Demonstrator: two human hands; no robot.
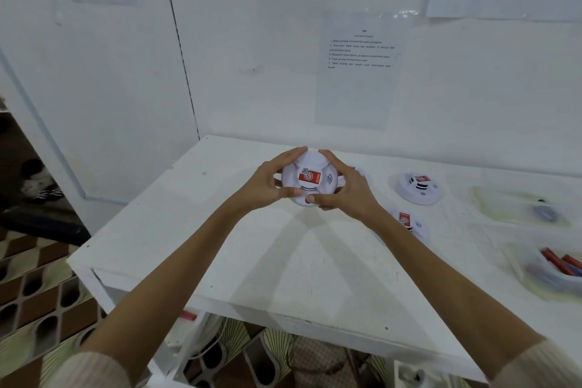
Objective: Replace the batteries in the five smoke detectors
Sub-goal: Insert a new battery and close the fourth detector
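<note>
A round white smoke detector (pixel 310 178) with a red label is held up above the white table (pixel 220 249). My left hand (pixel 267 182) grips its left rim and my right hand (pixel 343 186) grips its right rim, thumbs on the near edge. A second detector (pixel 419 188) lies on the table to the right. A third detector (pixel 412 223) lies partly hidden behind my right forearm. A bit of another red-labelled detector (pixel 359 170) shows behind my right hand.
At the right edge, a clear bag (pixel 554 268) holds red and dark batteries, and another clear bag (pixel 535 208) holds a dark item. An instruction sheet (pixel 362 69) hangs on the wall behind the table. Patterned floor lies to the left and below.
</note>
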